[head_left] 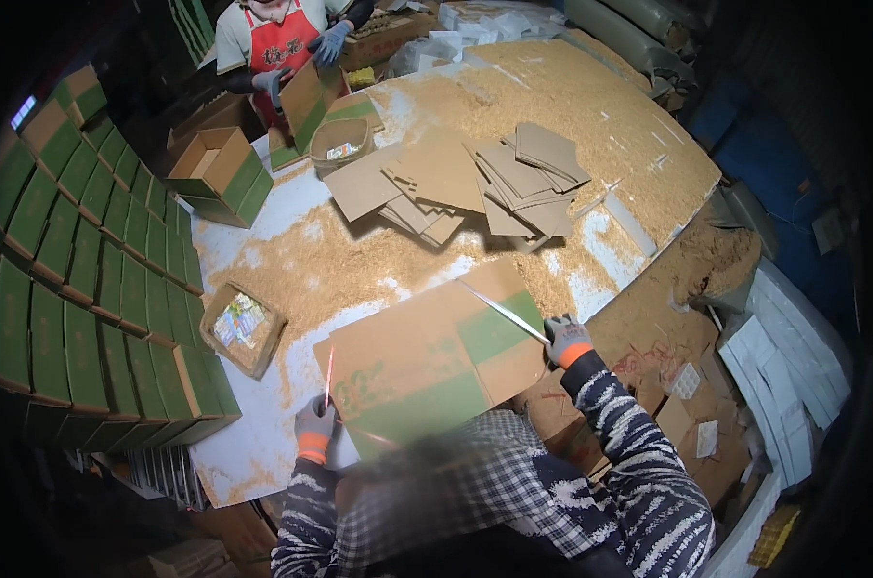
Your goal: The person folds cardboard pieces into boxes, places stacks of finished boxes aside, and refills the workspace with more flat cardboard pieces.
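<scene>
A flattened cardboard carton (pixel 427 356), brown with green panels, lies in front of me at the table's near edge. My left hand (pixel 316 421), in a grey glove with an orange cuff, is closed at its left side on a thin reddish-white strip (pixel 330 374) that sticks up beside the carton. At the carton's right edge, my right hand (pixel 565 341), gloved alike, closes on the end of a long white strip (pixel 504 312). This strip slants over the green panel. Whether the two strips are one piece I cannot tell.
Flat cardboard pieces (pixel 528 183) lie heaped mid-table on sawdust-like shavings (pixel 436 111). A basket of colourful packets (pixel 244 328) sits left, beside stacked green-and-brown boxes (pixel 90 328). Across the table, a person in a red apron (pixel 284 43) handles a carton. White sheets (pixel 773 366) stand right.
</scene>
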Tool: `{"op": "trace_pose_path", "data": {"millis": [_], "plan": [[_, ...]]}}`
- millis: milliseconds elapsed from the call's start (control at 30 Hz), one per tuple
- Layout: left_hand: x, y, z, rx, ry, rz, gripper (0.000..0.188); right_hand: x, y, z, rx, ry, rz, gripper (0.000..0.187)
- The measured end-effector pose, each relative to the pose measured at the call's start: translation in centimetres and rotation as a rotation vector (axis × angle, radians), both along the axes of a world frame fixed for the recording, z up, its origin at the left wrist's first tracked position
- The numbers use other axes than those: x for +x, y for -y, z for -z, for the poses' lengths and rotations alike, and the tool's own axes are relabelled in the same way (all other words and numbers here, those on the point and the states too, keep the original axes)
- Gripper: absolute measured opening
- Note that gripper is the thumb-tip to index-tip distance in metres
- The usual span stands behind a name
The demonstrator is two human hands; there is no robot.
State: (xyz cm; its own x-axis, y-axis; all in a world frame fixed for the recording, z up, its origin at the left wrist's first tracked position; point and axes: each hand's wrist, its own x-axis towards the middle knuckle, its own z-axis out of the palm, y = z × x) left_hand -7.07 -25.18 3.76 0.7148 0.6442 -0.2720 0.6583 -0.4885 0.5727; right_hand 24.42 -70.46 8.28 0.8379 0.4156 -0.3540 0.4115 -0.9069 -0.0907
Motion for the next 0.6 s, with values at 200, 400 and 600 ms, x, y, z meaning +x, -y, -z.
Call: {"op": "trace_pose_path", "data": {"millis": [200,400,600], "plan": [[11.7,-7.6,2.4,0.108,0.23,0.012,0.051,11.1,-10.3,1.1,0.367,0.185,0.073,0.064],[8.8,-9.6,6.5,-0.616,0.581,-0.44,0.046,16.1,-15.5,5.6,0.695,-0.06,0.106,0.034],[0.9,-4.7,4.1,-0.153,0.233,-0.346,0.039,13.5,-9.0,9.9,0.868,-0.176,0.274,0.027]]}}
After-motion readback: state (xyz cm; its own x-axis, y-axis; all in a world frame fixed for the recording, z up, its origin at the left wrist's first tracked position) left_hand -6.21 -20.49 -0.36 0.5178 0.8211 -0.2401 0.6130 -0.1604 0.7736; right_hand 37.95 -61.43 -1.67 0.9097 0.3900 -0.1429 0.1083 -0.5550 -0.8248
